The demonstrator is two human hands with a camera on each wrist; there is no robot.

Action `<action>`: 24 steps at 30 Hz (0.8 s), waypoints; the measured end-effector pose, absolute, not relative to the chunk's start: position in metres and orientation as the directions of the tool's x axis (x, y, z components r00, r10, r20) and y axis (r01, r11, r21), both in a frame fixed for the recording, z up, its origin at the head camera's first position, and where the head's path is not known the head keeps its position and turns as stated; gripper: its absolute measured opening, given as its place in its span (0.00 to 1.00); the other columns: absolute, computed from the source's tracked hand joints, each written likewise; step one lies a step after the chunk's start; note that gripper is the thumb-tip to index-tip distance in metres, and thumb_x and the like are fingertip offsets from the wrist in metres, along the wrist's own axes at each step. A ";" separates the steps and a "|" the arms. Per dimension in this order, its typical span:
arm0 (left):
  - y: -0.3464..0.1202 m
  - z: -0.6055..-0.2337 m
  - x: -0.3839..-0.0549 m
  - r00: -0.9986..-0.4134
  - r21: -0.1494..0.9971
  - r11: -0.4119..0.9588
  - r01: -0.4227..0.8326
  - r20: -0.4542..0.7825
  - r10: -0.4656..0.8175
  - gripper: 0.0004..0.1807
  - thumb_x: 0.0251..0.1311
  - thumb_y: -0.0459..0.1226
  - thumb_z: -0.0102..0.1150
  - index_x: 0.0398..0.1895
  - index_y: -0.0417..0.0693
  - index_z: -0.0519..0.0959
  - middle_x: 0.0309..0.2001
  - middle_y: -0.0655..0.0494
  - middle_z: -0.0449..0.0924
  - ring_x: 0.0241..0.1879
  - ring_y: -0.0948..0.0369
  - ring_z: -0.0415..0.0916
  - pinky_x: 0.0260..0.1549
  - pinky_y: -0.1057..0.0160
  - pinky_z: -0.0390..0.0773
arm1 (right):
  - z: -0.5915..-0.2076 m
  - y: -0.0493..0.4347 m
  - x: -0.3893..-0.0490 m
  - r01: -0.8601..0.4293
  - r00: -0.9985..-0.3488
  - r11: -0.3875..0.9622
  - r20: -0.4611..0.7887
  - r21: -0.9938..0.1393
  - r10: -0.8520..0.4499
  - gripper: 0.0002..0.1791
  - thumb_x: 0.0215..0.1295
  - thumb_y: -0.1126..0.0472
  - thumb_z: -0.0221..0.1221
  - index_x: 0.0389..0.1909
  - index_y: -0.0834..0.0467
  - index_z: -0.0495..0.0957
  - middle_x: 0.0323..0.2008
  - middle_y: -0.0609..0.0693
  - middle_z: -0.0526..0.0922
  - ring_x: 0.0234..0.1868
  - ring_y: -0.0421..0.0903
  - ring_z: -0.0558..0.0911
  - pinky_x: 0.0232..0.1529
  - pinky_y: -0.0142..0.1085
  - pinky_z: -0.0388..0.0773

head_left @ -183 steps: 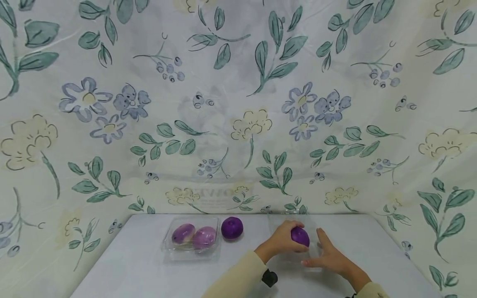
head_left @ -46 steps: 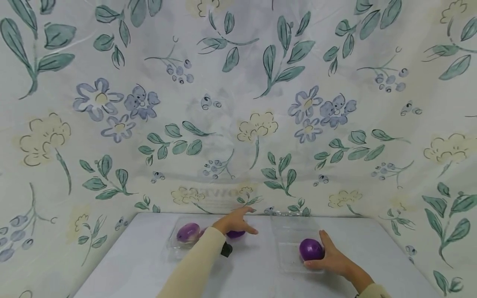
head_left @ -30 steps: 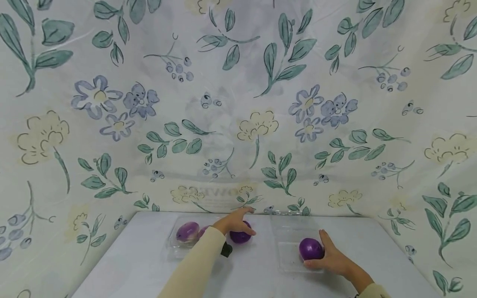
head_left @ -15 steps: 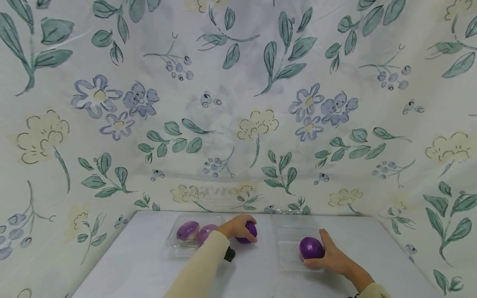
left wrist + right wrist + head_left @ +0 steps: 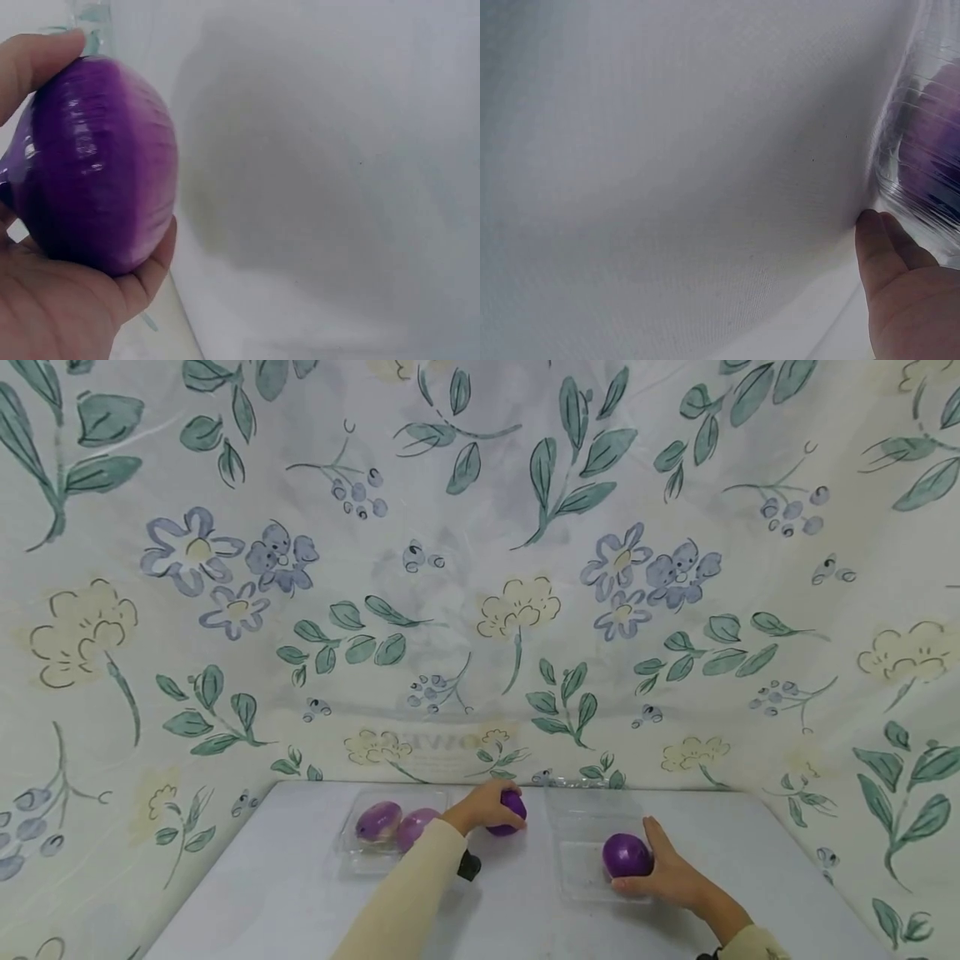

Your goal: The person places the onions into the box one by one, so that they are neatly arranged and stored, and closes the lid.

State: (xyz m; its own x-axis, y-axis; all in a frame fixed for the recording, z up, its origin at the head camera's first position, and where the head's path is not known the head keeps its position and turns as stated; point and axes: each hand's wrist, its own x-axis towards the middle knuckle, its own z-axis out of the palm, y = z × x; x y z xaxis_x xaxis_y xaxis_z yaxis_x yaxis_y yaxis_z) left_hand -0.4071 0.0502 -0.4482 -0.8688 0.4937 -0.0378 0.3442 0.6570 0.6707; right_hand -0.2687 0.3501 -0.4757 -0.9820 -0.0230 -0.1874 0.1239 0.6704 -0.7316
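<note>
My left hand (image 5: 482, 807) grips a glossy dark purple onion (image 5: 510, 814), thumb on the near side and fingers over the far side. In the left wrist view this onion (image 5: 97, 165) shows a paler band, above a shadow on the white surface. Another purple onion (image 5: 627, 857) sits in the front part of an open clear plastic container (image 5: 573, 864) on the right. Beside that container my right hand (image 5: 671, 878) has its fingers stretched out along the wall, thumb in front. The right wrist view shows its fingertips (image 5: 870, 225) right at the clear wall.
A second clear plastic container (image 5: 360, 862) stands on the left of the white table (image 5: 300, 893) with two lighter purple onions (image 5: 378, 821) inside. A dark wrist camera (image 5: 469, 865) hangs under the left sleeve. A floral cloth (image 5: 450, 610) rises behind the table.
The left hand has let go of an onion in the right container, moved left and taken hold of the loose one, which now stands farther right and back. The right hand stays by the container.
</note>
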 end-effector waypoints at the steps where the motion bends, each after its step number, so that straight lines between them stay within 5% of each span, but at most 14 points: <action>1: 0.051 -0.447 -0.407 -0.870 0.676 0.649 0.349 -0.024 0.493 0.32 0.48 0.43 0.75 0.58 0.47 0.77 0.57 0.42 0.75 0.55 0.46 0.74 0.52 0.45 0.80 | -0.475 0.350 -0.269 0.124 -0.982 0.671 -0.188 -0.731 -0.023 0.75 0.49 0.41 0.73 0.75 0.70 0.28 0.75 0.74 0.28 0.75 0.74 0.35 0.69 0.70 0.37; 6: 0.058 -0.439 -0.405 -0.861 0.703 0.594 0.391 0.051 0.506 0.33 0.51 0.44 0.73 0.61 0.43 0.74 0.56 0.42 0.77 0.55 0.47 0.75 0.51 0.46 0.81 | -0.476 0.351 -0.269 0.132 -0.981 0.673 -0.192 -0.728 -0.015 0.75 0.49 0.41 0.73 0.75 0.70 0.28 0.75 0.73 0.28 0.75 0.74 0.36 0.69 0.69 0.38; 24: 0.100 -0.419 -0.387 -0.772 0.696 0.500 0.515 0.125 0.623 0.30 0.50 0.46 0.73 0.58 0.52 0.76 0.57 0.49 0.78 0.53 0.52 0.76 0.47 0.52 0.83 | -0.475 0.348 -0.270 0.147 -0.981 0.669 -0.193 -0.729 0.005 0.75 0.48 0.40 0.74 0.75 0.70 0.28 0.75 0.74 0.29 0.75 0.74 0.37 0.69 0.70 0.40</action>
State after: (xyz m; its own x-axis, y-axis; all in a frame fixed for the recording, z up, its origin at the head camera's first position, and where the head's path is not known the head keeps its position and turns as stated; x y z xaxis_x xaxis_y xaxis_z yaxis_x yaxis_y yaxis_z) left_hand -0.3872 0.1003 -0.4193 -0.7724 0.6227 0.1247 0.5154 0.4999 0.6960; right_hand -0.2695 0.3481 -0.4753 -0.9811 0.0055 -0.1934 0.1474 0.6685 -0.7289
